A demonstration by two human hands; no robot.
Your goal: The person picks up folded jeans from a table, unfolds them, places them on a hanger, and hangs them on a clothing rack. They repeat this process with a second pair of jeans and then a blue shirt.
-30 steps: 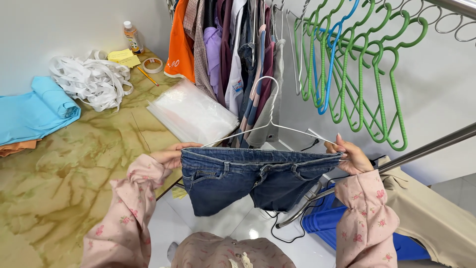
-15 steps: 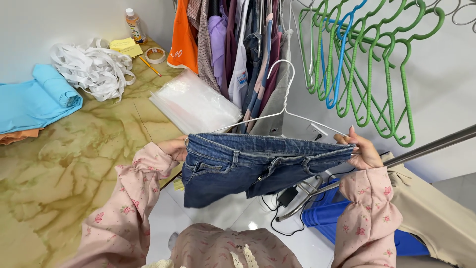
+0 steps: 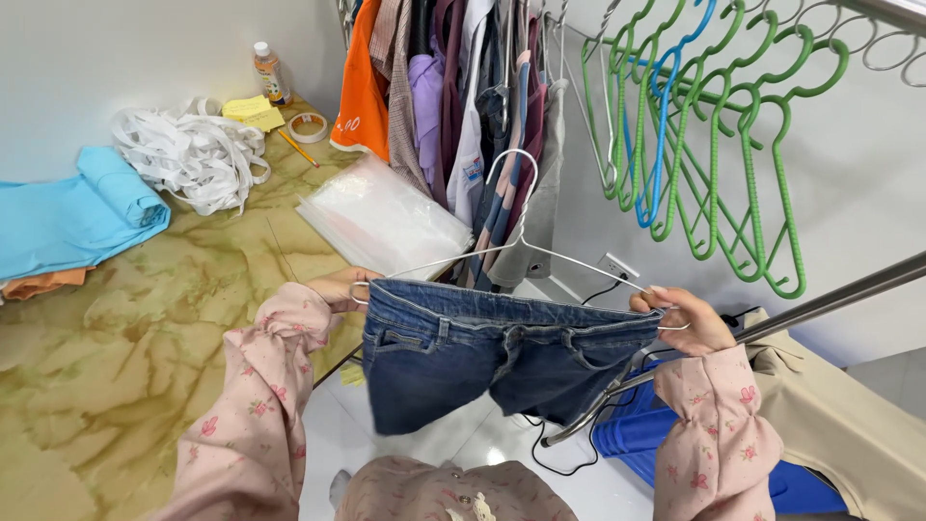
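The left hand (image 3: 340, 287) and right hand (image 3: 683, 318) each pinched shut on one end of a thin white wire hanger (image 3: 511, 246). Short dark blue denim jeans (image 3: 482, 352) hung stretched between them, held flat above the white floor (image 3: 463, 439), near the marbled yellow desk (image 3: 125, 338).

shorts (image 3: 482, 352) on hanger (image 3: 511, 207) | table (image 3: 125, 328) left | rack (image 3: 694, 125) behind-right

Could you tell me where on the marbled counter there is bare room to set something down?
The marbled counter is bare in front, between the blue cloth, the clear plastic bags and the left hand. The back corner is crowded: white straps, bottle, yellow notes, tape roll, pencil.
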